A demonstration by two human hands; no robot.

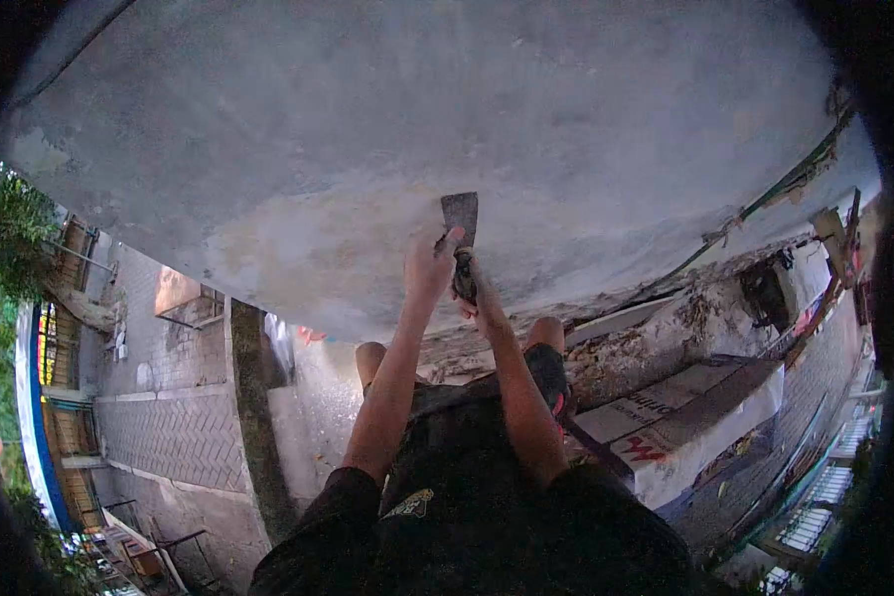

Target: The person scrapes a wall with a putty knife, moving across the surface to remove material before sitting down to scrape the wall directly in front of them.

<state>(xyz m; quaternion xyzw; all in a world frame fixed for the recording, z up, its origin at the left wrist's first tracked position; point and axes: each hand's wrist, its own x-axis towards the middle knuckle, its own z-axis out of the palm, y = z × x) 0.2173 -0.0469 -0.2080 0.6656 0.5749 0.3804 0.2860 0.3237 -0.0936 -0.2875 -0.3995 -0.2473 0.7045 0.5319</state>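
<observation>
A flat-bladed scraper (460, 217) stands with its blade up against the grey plastered wall (526, 119), in front of a patch of paler, yellowish plaster. My right hand (475, 298) is wrapped round its dark handle, below the blade. Just to the left, my left hand (432, 263) is closed, with its fingers at the lower end of the blade where it meets the handle. Both hands touch the tool. The exact hold of the left fingertips is small and partly blurred.
A cardboard box (656, 427) with printed letters lies at the lower right, beside rubble (666, 333) along the wall's base. Green cable (795, 174) runs along the wall at the right. Brick paving (179, 432) and a concrete curb (258, 427) are at the left, with trees beyond.
</observation>
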